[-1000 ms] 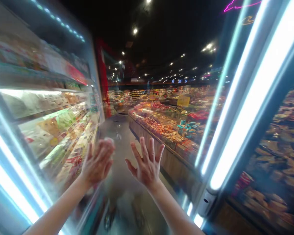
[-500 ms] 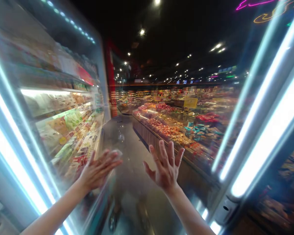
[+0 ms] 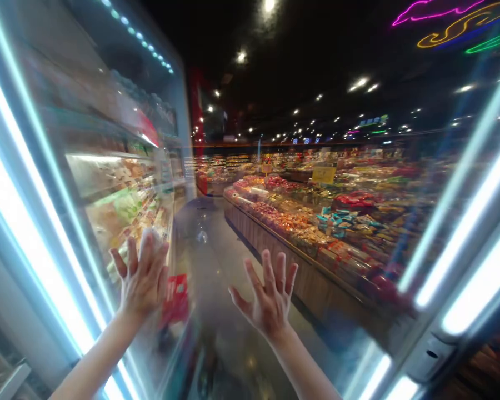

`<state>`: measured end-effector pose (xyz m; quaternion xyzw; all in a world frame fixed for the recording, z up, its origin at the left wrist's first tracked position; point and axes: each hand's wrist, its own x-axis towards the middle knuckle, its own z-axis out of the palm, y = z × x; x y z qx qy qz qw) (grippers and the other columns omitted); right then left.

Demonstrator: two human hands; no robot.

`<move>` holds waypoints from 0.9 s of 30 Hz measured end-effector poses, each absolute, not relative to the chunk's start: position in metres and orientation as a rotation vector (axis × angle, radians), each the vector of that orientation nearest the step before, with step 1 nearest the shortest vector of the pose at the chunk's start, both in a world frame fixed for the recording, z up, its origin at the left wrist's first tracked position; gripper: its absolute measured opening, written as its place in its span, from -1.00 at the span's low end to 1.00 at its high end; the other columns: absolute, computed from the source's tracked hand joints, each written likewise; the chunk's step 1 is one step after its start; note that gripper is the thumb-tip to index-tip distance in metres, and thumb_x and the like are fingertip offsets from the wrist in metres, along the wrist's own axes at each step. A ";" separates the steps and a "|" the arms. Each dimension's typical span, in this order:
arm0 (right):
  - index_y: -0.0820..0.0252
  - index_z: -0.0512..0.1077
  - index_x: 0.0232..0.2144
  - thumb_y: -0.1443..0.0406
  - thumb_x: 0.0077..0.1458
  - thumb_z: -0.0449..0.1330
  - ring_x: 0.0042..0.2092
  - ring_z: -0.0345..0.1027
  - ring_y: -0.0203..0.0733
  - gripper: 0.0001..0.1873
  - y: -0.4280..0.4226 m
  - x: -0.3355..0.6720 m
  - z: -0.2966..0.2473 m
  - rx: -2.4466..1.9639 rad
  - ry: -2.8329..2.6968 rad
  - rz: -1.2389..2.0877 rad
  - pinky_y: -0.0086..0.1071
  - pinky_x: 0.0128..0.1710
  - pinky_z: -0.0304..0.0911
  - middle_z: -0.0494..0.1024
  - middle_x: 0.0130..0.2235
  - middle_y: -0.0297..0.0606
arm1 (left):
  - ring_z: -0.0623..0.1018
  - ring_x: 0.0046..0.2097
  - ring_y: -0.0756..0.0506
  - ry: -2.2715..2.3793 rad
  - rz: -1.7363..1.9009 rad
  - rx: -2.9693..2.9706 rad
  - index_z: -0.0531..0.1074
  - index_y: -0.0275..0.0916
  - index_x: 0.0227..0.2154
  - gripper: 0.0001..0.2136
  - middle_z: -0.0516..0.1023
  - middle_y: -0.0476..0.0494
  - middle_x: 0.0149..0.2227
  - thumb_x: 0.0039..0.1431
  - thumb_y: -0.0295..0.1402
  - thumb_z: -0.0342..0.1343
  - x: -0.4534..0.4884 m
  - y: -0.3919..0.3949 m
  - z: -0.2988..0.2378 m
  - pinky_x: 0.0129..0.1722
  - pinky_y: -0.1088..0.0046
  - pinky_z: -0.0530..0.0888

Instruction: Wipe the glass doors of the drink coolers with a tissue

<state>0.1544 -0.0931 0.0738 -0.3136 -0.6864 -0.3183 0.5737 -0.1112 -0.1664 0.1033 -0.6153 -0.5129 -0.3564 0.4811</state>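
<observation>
My left hand (image 3: pixel 142 280) is raised in front of a glass pane, palm away from me and fingers pointing up. Behind its fingertips shows a crumpled white tissue (image 3: pixel 150 236), kept under the fingers against the pane. Part of that wad is hidden by the fingers, and the hand is slightly blurred. To the right, my right hand (image 3: pixel 269 300) has its fingers spread and its palm turned to the glass. It holds nothing; whether the palm touches the pane I cannot tell.
Bright light tubes (image 3: pixel 29 183) run down the left, with more tubes (image 3: pixel 462 222) at right. Through the glass appear lit shelves of packaged goods (image 3: pixel 125 194), a grey aisle floor (image 3: pixel 204 239) and a long wooden bin of wrapped sweets (image 3: pixel 283 216). A red box (image 3: pixel 175 297) shows beside my left hand.
My left hand has swung left with the tissue, its fingers turning from pointing right to pointing up. My right hand has shifted slightly left and down, still spread. The view has turned a little.
</observation>
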 end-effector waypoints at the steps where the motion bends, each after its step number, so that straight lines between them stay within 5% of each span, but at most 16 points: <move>1: -0.04 -0.02 0.47 0.10 0.14 0.36 0.50 -0.25 0.32 -0.01 -0.093 0.152 0.073 -0.741 -1.590 -0.762 0.35 0.39 -0.05 -0.12 0.52 -0.19 | -0.26 0.52 -0.18 -1.235 -0.875 -1.504 -0.12 -0.02 0.46 -0.25 -0.05 -0.06 0.49 0.29 -0.39 0.07 -0.119 -0.168 0.103 0.48 -0.12 -0.35; 6: -0.02 -0.02 0.47 0.03 0.19 0.31 0.50 -0.21 0.32 -0.06 -0.089 0.156 0.073 -0.747 -1.566 -0.825 0.36 0.40 -0.08 -0.08 0.51 -0.15 | -0.13 0.52 -0.10 -0.944 -0.604 -1.743 -0.05 0.03 0.44 -0.29 -0.06 0.06 0.49 0.28 -0.38 0.05 -0.160 -0.179 0.091 0.50 0.05 -0.32; 11: -0.02 0.00 0.47 0.00 0.22 0.27 0.49 -0.20 0.35 -0.09 -0.088 0.156 0.071 -0.763 -1.554 -0.852 0.41 0.39 -0.14 -0.05 0.51 -0.10 | -0.30 0.52 -0.23 -1.253 -0.899 -1.473 -0.16 -0.13 0.47 -0.21 -0.26 -0.15 0.51 0.26 -0.44 0.07 -0.191 -0.187 0.097 0.45 -0.13 -0.39; 17: 0.01 0.03 0.46 0.00 0.23 0.25 0.49 -0.18 0.31 -0.12 -0.087 0.157 0.071 -0.759 -1.542 -0.887 0.35 0.41 -0.11 0.00 0.50 -0.09 | -0.12 0.52 -0.06 -0.901 -0.517 -1.835 -0.03 -0.01 0.44 -0.31 0.15 0.04 0.43 0.28 -0.38 0.02 -0.180 -0.186 0.087 0.50 0.04 -0.30; 23: 0.01 0.05 0.46 0.01 0.22 0.25 0.48 -0.15 0.34 -0.13 -0.087 0.156 0.070 -0.777 -1.535 -0.884 0.37 0.40 -0.11 0.00 0.50 -0.08 | -0.19 0.52 -0.16 -1.144 -0.902 -1.546 -0.15 -0.18 0.47 -0.26 -0.16 -0.12 0.50 0.30 -0.42 0.04 -0.161 -0.179 0.109 0.50 0.03 -0.30; 27: 0.00 0.02 0.46 0.05 0.22 0.26 0.49 -0.18 0.29 -0.12 -0.088 0.156 0.071 -0.751 -1.543 -0.859 0.34 0.42 -0.13 -0.04 0.51 -0.14 | -0.12 0.51 -0.01 -0.854 -0.656 -1.787 -0.08 -0.15 0.45 -0.36 -0.03 0.03 0.47 0.37 -0.36 -0.04 -0.134 -0.169 0.095 0.51 0.13 -0.28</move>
